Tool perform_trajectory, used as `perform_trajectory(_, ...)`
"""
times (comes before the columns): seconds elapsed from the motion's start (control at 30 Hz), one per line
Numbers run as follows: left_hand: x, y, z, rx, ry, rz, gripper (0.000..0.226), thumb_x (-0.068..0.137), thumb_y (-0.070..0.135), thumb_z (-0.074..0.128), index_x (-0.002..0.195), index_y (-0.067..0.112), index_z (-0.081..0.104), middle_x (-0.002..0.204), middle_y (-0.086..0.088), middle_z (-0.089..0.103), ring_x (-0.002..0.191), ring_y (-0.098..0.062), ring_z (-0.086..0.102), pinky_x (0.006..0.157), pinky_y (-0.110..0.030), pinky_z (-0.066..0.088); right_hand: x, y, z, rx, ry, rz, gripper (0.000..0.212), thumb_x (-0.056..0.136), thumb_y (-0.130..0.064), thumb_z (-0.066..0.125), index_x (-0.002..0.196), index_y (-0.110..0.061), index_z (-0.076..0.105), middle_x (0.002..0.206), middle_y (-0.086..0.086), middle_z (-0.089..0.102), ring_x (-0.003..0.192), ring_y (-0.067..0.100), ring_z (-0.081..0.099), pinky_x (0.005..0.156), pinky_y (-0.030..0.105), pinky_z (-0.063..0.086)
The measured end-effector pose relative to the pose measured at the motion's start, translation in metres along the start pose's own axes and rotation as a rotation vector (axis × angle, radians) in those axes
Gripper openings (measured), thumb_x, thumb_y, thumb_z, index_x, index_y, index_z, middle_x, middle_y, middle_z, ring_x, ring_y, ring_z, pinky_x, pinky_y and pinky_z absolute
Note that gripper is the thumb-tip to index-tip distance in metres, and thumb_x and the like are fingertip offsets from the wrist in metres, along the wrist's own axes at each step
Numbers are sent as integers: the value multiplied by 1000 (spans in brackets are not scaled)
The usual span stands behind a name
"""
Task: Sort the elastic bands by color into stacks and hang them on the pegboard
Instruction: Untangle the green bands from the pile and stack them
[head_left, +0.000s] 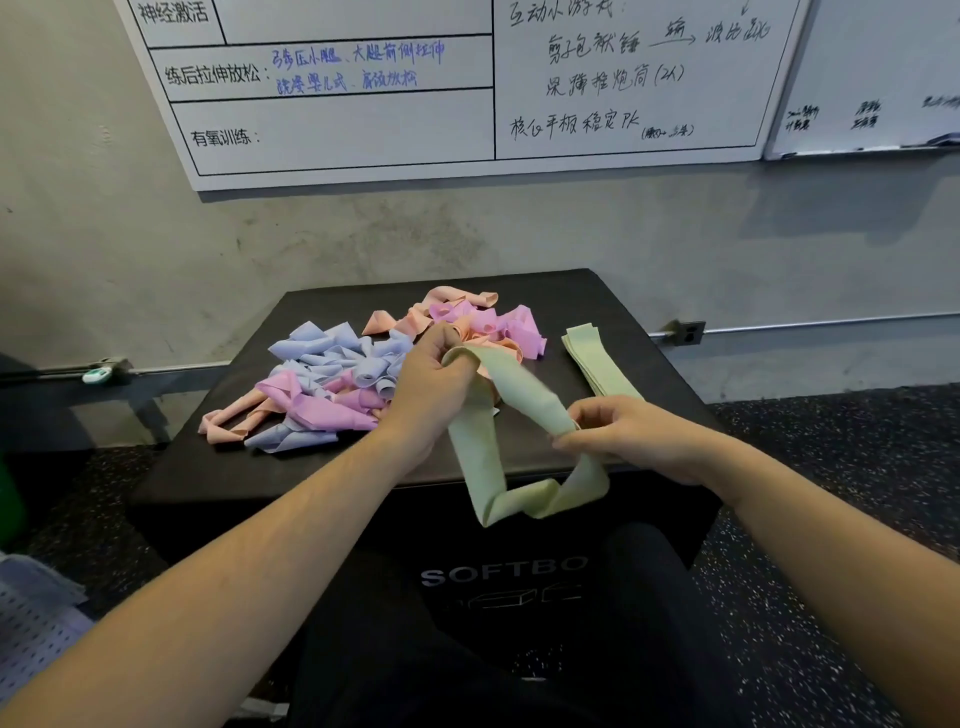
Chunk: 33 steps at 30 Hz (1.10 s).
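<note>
A pale green elastic band (511, 415) is stretched between both hands above the front of a black soft box (644, 364). My left hand (431, 384) pinches its upper end and my right hand (618, 426) grips its lower part; a twisted loop hangs down over the box's front. A flat stack of green bands (597, 358) lies on the box's right side. A tangled pile covers the middle and left: blue bands (337, 358), pink bands (322, 410) and peach bands (441, 312).
A white perforated pegboard (31, 634) shows at the lower left edge. Whiteboards (363, 124) hang on the grey wall behind the box. A speckled dark floor surrounds the box, and my dark-trousered legs are in front of it.
</note>
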<state>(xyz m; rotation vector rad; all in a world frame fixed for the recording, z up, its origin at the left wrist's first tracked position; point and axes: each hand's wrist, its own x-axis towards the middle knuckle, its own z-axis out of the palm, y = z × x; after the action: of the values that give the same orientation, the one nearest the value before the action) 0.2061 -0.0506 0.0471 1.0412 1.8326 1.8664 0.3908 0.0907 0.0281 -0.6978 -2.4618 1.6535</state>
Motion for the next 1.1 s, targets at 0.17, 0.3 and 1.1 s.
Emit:
perform_trajectory(0.17, 2, -7, -9, 2, -28, -124, 40, 93, -5, 47, 109, 31, 50, 97, -10, 72, 70, -16, 69, 68, -31, 56, 0, 3, -3, 330, 11, -53, 24, 103, -24, 55, 107, -21, 79, 100, 9, 72, 96, 20, 68, 88, 33, 53)
perform_trajectory(0.3, -4, -12, -14, 71, -313, -161, 48, 88, -4, 60, 121, 30, 58, 88, 4, 58, 61, 0, 53, 57, -10, 41, 4, -5, 2, 569, -11, -48, 28, 103, -23, 40, 115, -14, 64, 73, -1, 48, 65, 14, 39, 65, 31, 32)
perform_trajectory(1.1, -14, -26, 19, 224, -293, -82, 32, 107, 20, 48, 100, 42, 69, 103, 17, 69, 104, -10, 61, 102, -38, 53, 7, -21, 7, 692, 266, -159, 9, 100, -12, 56, 102, -13, 64, 87, 3, 72, 75, 16, 68, 71, 30, 57)
